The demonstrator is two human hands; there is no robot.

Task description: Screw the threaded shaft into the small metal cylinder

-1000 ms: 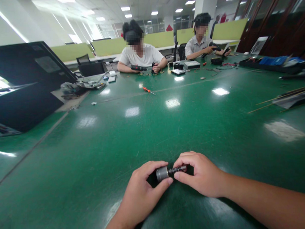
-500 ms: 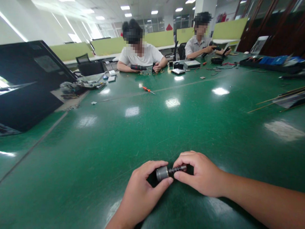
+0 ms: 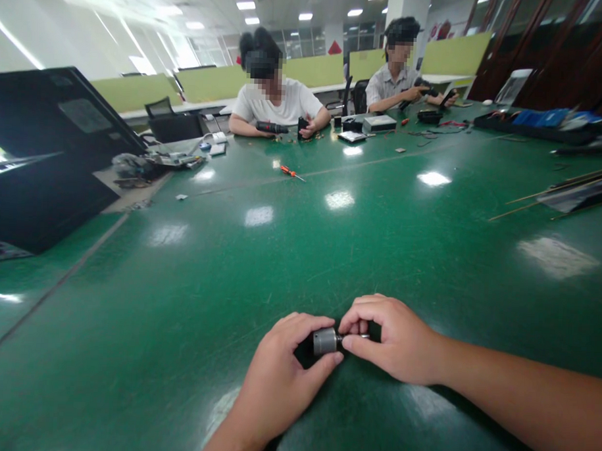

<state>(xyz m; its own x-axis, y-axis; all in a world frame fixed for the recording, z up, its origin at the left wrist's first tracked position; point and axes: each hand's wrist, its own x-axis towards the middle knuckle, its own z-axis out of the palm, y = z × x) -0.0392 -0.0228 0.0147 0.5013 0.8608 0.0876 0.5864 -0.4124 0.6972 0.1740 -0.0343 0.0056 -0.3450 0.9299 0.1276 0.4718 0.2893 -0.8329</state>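
Note:
Close to me, a small grey metal cylinder [image 3: 325, 342] lies on its side, with a narrow dark shaft [image 3: 340, 339] coming out of its right end. My left hand [image 3: 290, 360] curls round the cylinder, forefinger over the far side and thumb along the near side. The shaft is pinched by my right hand [image 3: 390, 337] between thumb and fingers. Those fingers cover most of the shaft; its bright tip shows between them. Both hands stay low over the green tabletop [image 3: 260, 270].
An orange screwdriver [image 3: 291, 172] lies farther off. At left stands a large black panel [image 3: 46, 157] beside loose parts [image 3: 169, 160]. Thin rods [image 3: 569, 192] and a black tray [image 3: 536, 128] are at right. Across the table two people handle dark tools.
My right fingers have slid left along the shaft, closer to the cylinder, covering more of it. The cylinder sits slightly farther right. The view has shifted a little.

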